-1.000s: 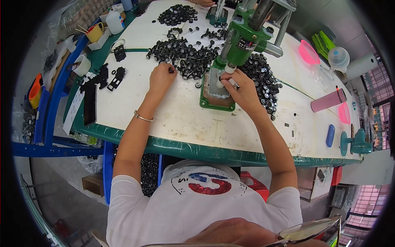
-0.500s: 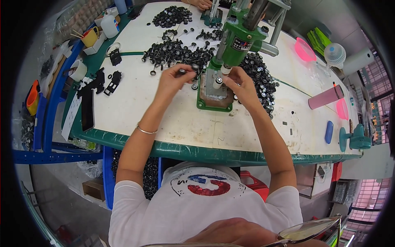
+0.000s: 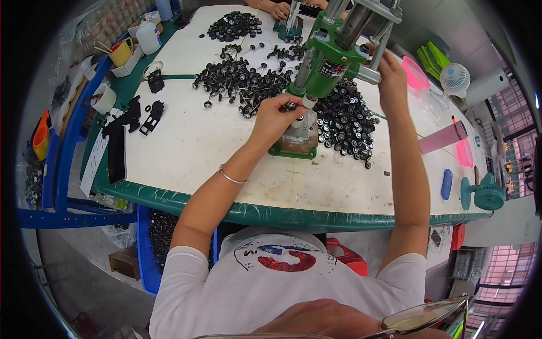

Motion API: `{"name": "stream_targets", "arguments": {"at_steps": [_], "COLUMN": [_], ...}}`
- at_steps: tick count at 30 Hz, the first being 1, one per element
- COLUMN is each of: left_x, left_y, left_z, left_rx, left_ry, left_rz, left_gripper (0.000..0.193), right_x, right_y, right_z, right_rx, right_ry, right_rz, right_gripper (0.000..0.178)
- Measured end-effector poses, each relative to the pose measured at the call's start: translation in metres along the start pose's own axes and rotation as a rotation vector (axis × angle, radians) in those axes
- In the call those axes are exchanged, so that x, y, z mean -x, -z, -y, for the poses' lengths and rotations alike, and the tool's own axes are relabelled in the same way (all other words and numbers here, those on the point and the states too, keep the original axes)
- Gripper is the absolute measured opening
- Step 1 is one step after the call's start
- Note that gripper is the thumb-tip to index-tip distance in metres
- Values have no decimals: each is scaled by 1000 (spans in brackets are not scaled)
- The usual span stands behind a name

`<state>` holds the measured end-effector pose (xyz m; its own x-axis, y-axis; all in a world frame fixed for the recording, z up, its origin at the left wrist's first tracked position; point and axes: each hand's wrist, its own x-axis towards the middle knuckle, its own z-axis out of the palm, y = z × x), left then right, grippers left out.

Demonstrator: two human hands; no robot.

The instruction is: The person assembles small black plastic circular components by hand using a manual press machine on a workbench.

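A green hand press (image 3: 324,65) stands on the table in front of me, its white-tipped ram pointing down over the base (image 3: 293,151). Beneath and just left of that tip, my left hand (image 3: 275,120) is closed in a pinch on a small black wheel (image 3: 290,105). Whether an axle is attached is hidden by the fingers and the fixture. My right hand (image 3: 391,73) is raised at the press's right side, its fingers curled round the metal lever (image 3: 383,42). Black wheels on thin axles (image 3: 243,82) lie heaped left of the press, and loose black wheels (image 3: 347,124) are piled to its right.
Another heap of wheels (image 3: 234,25) lies farther back, near a co-worker's hand (image 3: 279,9) at a second small press (image 3: 289,28). A phone (image 3: 117,155) and black plastic parts (image 3: 151,118) lie left. On the right are a pink tumbler (image 3: 443,137) and a small fan (image 3: 486,192).
My right hand has left the fixture and risen right to the lever. My left hand has moved right from the axle heap to under the ram, with a wheel in its fingers.
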<state>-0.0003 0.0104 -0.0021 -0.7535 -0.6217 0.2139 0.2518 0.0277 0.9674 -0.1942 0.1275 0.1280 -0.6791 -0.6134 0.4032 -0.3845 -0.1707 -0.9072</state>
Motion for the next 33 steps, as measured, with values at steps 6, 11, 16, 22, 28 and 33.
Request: {"name": "stream_targets", "arguments": {"at_steps": [6,11,16,22,28,33], "left_x": [-1,-7,-9,-6,-5,-5], "left_y": [8,0,4,5,4,3], "left_z": [11,-1,1,-1,-2,-2], "left_rx": [49,-7,-17,-58,-82,-77], "left_ry": [-151,-167,-161,-122,-134,-119], "left_rz": [-28,47,51,50,56,61], "left_gripper": [11,11,10,11,11,11], "right_x": [-54,-131,-99,-64,-22,-1], "right_y": [-50,4,-21,-4,-45,-45], "right_z": [92,85,93,125,127,124], "right_rx": [-596,-1315,-497,-1284,-407,-435], "right_ry": [-183,-688,30,-628,297,522], "right_rz": [-86,688,-45,414,-172,-223], "right_gripper": [35,24,25,27,28,25]}}
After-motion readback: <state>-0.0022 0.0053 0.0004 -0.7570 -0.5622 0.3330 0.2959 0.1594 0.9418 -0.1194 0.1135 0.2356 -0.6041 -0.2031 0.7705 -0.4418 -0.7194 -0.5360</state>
